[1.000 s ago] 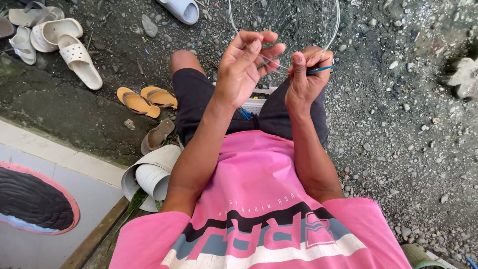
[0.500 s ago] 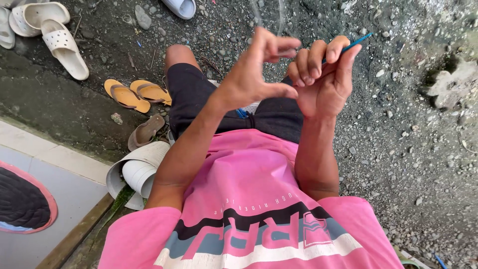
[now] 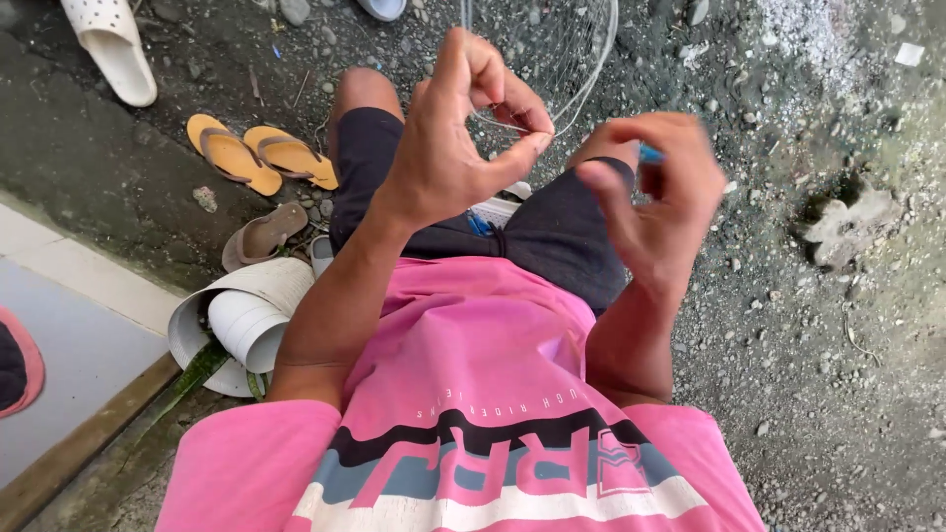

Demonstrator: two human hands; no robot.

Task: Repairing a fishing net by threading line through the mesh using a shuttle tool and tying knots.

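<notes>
Left hand: The left hand [image 3: 463,138] is up over the knees. Its thumb and first finger are pinched on a thin clear line [image 3: 512,123].
Right hand: The right hand [image 3: 660,212] is just to the right of the left hand. It is blurry. Its fingers are curled, and a small blue tool [image 3: 650,155] sticks out behind them.
Line: The thin clear line runs from the left hand up to a wire ring with netting [image 3: 552,49], which lies on the ground past the knees.
What could go wrong: The line looks thin and slippery, so it might slide out of the pinch. It might also tangle in the netting if pulled hard.
Containers: White rolled-up tubes [image 3: 241,320] lie left of the left arm, and nothing shows inside them.
Nearby: Yellow sandals [image 3: 261,158] lie left of the knees.
</notes>
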